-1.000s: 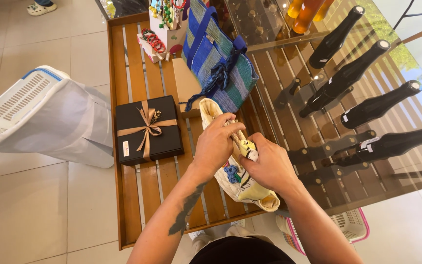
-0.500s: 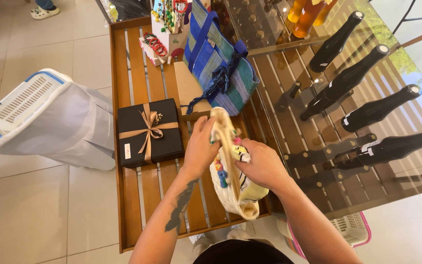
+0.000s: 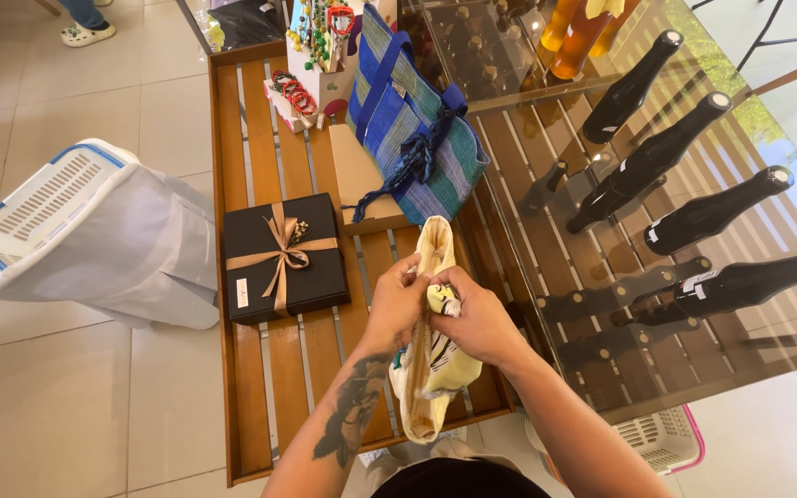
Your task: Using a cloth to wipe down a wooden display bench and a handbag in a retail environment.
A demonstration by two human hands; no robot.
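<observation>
Both hands grip a cream fabric pouch (image 3: 431, 360) held edge-up above the slatted wooden table (image 3: 251, 129): the left hand (image 3: 397, 304) pinches its upper edge, the right hand (image 3: 480, 318) clasps its printed side. A black gift box (image 3: 280, 258) with a tan ribbon lies just left, and 4 dark bottles (image 3: 712, 212) stand on the glass top to the right.

Bright daylight fills the scene, strongest at the upper right, where the glass top (image 3: 657, 304) mirrors green foliage and washes pale. The dark bottles (image 3: 652, 161) cast doubled reflections in that glass (slats of the wooden desk (image 3: 269, 387) show through it too). Shadows are soft: a faint one lies under the white basket (image 3: 94, 240) on the tiled floor (image 3: 48, 406). Focus is sharp across the middle; both hands show no motion blur. Straight lines bow outward near the edges, a wide-lens effect.
</observation>
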